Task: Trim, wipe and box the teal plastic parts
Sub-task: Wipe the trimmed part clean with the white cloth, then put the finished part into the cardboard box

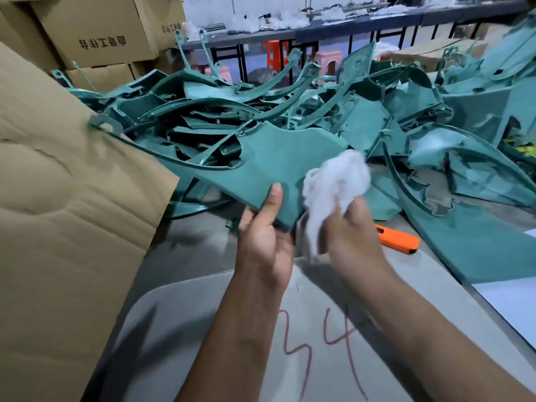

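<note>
1. Nearest the camera lies a grey tabletop [203, 314] with "34" written on it in red; its near end and right side run out of the picture.
2. Just beyond the number, two hands work: the left hand [262, 242] grips the near edge of one teal part [269, 163], thumb on top, holding it above the tabletop; the right hand [352, 236] pinches a white wad of cloth [336, 184] against that part.
3. One orange utility knife [398, 239] lies right of the held part, partly hidden by the right hand.
4. Left of the held part, a large cardboard box [58, 213] stands, cropped by the frame.
5. Behind the held part, a tangled pile of teal parts [290, 105] is too overlapped to count.
6. Farther back: stacked cartons [101, 33], a long workbench [348, 27] and coloured stools, blurred.
</note>
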`<action>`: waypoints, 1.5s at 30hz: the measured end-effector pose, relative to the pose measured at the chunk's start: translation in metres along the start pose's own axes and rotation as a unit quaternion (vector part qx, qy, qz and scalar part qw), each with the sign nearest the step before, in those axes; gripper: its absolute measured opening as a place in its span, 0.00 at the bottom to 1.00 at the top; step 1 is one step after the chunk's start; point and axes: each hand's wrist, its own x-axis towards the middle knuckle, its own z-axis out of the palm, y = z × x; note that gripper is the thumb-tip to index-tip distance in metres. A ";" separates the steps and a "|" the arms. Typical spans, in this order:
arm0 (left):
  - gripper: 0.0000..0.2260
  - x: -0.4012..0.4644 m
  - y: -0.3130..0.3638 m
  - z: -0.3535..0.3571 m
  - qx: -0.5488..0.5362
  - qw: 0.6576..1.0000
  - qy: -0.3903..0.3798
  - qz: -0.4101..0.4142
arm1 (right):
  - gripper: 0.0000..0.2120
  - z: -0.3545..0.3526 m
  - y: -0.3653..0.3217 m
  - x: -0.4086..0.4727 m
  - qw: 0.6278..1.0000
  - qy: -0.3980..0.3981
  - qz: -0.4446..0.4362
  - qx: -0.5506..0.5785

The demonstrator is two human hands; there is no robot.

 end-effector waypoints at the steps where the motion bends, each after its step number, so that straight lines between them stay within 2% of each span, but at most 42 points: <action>1: 0.21 -0.001 -0.001 0.001 0.035 0.999 -0.005 -0.005 | 0.12 0.005 0.002 -0.004 0.997 -0.018 -0.048 -0.053; 3: 0.18 0.001 -0.004 -0.004 0.101 0.995 -0.015 0.013 | 0.15 0.004 0.007 -0.004 0.991 -0.008 -0.098 -0.095; 7: 0.20 0.009 0.013 -0.008 0.161 0.981 -0.057 0.093 | 0.22 -0.001 0.001 -0.005 0.999 -0.013 -0.042 -0.029; 9: 0.16 0.011 0.019 -0.013 0.218 0.963 -0.057 0.151 | 0.22 -0.004 0.000 -0.003 0.996 0.002 -0.068 -0.064; 11: 0.11 0.014 0.023 -0.021 0.272 0.937 -0.034 0.216 | 0.26 -0.011 -0.005 -0.001 0.979 -0.038 -0.123 -0.160; 13: 0.09 0.017 0.029 -0.025 0.310 0.912 -0.004 0.270 | 0.32 -0.019 -0.006 -0.002 0.956 -0.115 -0.147 -0.227; 15: 0.11 0.019 0.034 -0.026 0.336 0.888 0.026 0.314 | 0.38 -0.025 -0.010 -0.006 0.955 -0.197 -0.126 -0.183; 17: 0.09 0.021 0.038 -0.027 0.363 0.859 0.058 0.357 | 0.33 -0.028 -0.015 -0.007 0.948 -0.266 -0.096 -0.145; 19: 0.07 0.021 0.039 -0.029 0.376 0.835 0.091 0.392 | 0.17 -0.028 -0.015 0.000 0.925 -0.323 -0.093 -0.175; 20: 0.09 0.020 0.039 -0.029 0.377 0.829 0.103 0.400 | 0.10 -0.028 -0.014 0.003 0.927 -0.321 -0.094 -0.169; 21: 0.11 0.018 0.038 -0.030 0.373 0.831 0.115 0.395 | 0.08 -0.027 -0.013 0.003 0.942 -0.295 -0.090 -0.131; 23: 0.10 0.013 0.039 -0.028 0.359 0.841 0.131 0.383 | 0.17 -0.026 -0.009 0.004 0.982 -0.167 -0.088 -0.023; 25: 0.09 0.008 0.042 -0.025 0.359 0.844 0.125 0.379 | 0.24 -0.027 -0.006 0.008 0.994 -0.044 -0.100 -0.014; 26: 0.09 0.006 0.043 -0.022 0.362 0.847 0.110 0.374 | 0.22 -0.028 -0.005 0.010 0.993 -0.027 -0.105 -0.035; 30: 0.20 -0.009 0.055 0.003 0.465 0.805 0.051 0.365 | 0.17 -0.027 -0.007 0.012 0.988 -0.121 -0.093 -0.025; 33: 0.22 -0.021 0.075 0.031 0.511 0.774 0.013 0.374 | 0.10 -0.022 -0.022 0.012 0.990 -0.119 -0.039 0.065; 35: 0.24 -0.027 0.097 0.042 0.543 0.741 0.021 0.395 | 0.08 -0.013 -0.038 0.013 0.989 -0.108 -0.004 0.103; 37: 0.25 -0.036 0.121 0.051 0.560 0.722 0.048 0.404 | 0.06 0.002 -0.059 0.013 0.988 -0.102 -0.005 0.118; 39: 0.22 -0.047 0.151 0.056 0.532 0.738 0.102 0.401 | 0.07 0.027 -0.083 0.014 0.984 -0.105 -0.011 0.140; 42: 0.09 -0.077 0.206 0.058 0.425 0.791 0.188 0.399 | 0.10 0.077 -0.126 0.012 0.977 -0.162 -0.012 0.137; 43: 0.10 -0.089 0.223 0.057 0.393 0.793 0.210 0.415 | 0.10 0.095 -0.141 0.009 0.971 -0.196 -0.014 0.136; 45: 0.12 -0.119 0.265 0.048 0.342 0.771 0.257 0.471 | 0.10 0.137 -0.173 -0.001 0.954 -0.270 -0.021 0.128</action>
